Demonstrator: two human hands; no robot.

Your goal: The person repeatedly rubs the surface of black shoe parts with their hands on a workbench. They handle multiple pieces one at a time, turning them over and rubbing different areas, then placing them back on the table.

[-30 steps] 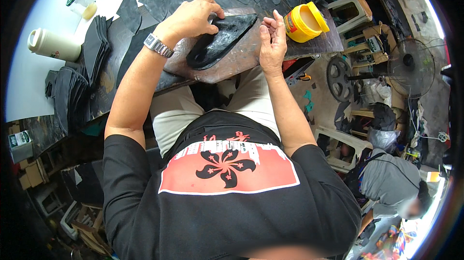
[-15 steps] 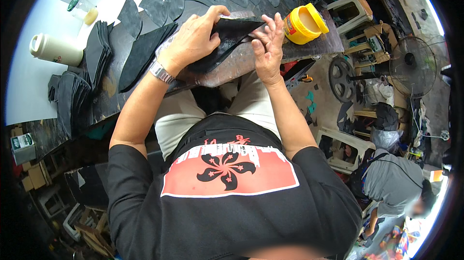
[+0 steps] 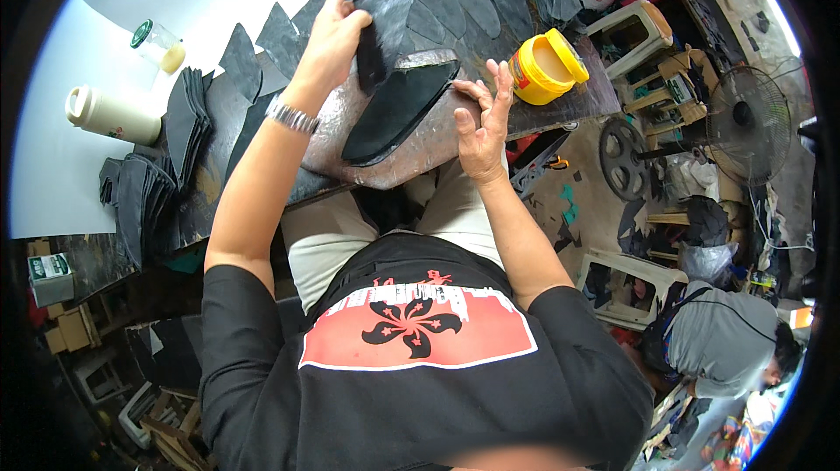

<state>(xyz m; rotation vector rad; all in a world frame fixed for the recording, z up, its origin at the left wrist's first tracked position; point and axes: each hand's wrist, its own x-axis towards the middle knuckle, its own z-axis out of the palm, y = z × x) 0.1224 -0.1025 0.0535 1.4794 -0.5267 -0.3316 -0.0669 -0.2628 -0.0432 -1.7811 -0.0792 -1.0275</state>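
Between finger and thumb, my left hand (image 3: 337, 38) pinches a dark grey, leaf-shaped sheet piece (image 3: 388, 20), raised over the bench. Just below it a black leaf-shaped piece (image 3: 398, 112) lies flat on a shiny, worn work surface (image 3: 437, 143). My right hand (image 3: 483, 134) is open, its fingers spread, by the right tip of that black piece. Whether a fingertip touches the piece I cannot tell. Right beside these fingers sits a yellow tub (image 3: 541, 77), its lid tilted up and tan contents showing.
Several grey leaf-shaped pieces (image 3: 472, 0) lie along the far side. To the left are stacks of dark pieces (image 3: 188, 125), a cream tumbler (image 3: 114, 112) and a glass jar (image 3: 159, 47). Rightward stand a fan (image 3: 744, 112), stools (image 3: 626, 287) and a bending person (image 3: 722, 340).
My left hand has moved up and away from me with a grey piece, uncovering the black one beneath. The right hand stays near the tub, fingers spread. The person at right bends lower.
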